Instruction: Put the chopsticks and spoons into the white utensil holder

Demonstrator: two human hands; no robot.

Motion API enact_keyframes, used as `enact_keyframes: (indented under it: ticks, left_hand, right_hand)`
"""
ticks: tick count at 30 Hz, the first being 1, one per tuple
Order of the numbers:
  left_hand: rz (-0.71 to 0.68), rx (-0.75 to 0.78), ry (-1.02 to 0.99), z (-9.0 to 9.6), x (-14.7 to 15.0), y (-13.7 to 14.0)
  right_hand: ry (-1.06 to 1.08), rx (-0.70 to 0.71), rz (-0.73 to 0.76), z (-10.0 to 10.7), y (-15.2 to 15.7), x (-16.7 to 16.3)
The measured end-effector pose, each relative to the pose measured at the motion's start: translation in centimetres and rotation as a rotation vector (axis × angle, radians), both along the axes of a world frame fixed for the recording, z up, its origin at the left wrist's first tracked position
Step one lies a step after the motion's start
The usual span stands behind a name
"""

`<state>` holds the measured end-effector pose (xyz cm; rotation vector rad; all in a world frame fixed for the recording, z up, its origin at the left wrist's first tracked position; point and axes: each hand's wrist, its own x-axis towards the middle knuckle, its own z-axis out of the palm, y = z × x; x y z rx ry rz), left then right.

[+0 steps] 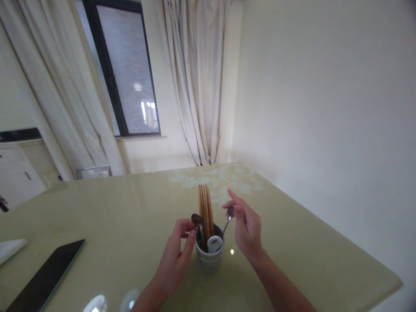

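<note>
A pale room with cream curtains [198, 78], a dark-framed window [126, 65] and a plain wall [325, 108] surrounds a glossy greenish-yellow table [113, 216]. On the table, between a person's two bare hands, stands an upright grey cup [209, 263] holding wooden chopsticks [206, 208], a dark metal spoon [196, 219], a slim metal spoon [230, 212] and a white piece with a blue mark [215, 244]. The left hand [175, 255] is at the cup's left rim, fingers curled and thumb close to the index finger beside the dark spoon; whether they pinch it is unclear. The right hand [248, 227] has its index finger extended and its thumb beside the slim spoon's bowl; its grip is also unclear. A black tablet-like slab [48, 273] lies well to the left.
</note>
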<state>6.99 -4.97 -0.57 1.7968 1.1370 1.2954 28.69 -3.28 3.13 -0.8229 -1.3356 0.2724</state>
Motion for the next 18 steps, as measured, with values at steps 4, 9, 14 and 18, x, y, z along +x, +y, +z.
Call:
enact_keyframes:
  ticks: [4, 9, 14, 18]
  left_hand:
    - [-0.006, -0.016, -0.006, -0.2, 0.2, 0.1]
    - [-0.039, -0.059, -0.028, -0.1, 0.3, 0.2]
    - [-0.245, -0.050, 0.051, 0.3, -1.2, 0.4]
    - [-0.267, -0.048, 0.166, -0.1, -1.9, 1.2]
  right_hand:
    - [-0.121, -0.068, 0.058, -0.3, 0.1, -0.5]
    - [-0.045, -0.145, 0.152, -1.5, 1.5, -0.4]
    - [0.224, -0.390, 0.467, -2.8, 3.0, 0.1]
    - [0.109, -0.619, 0.869, -3.1, 2.5, 0.0]
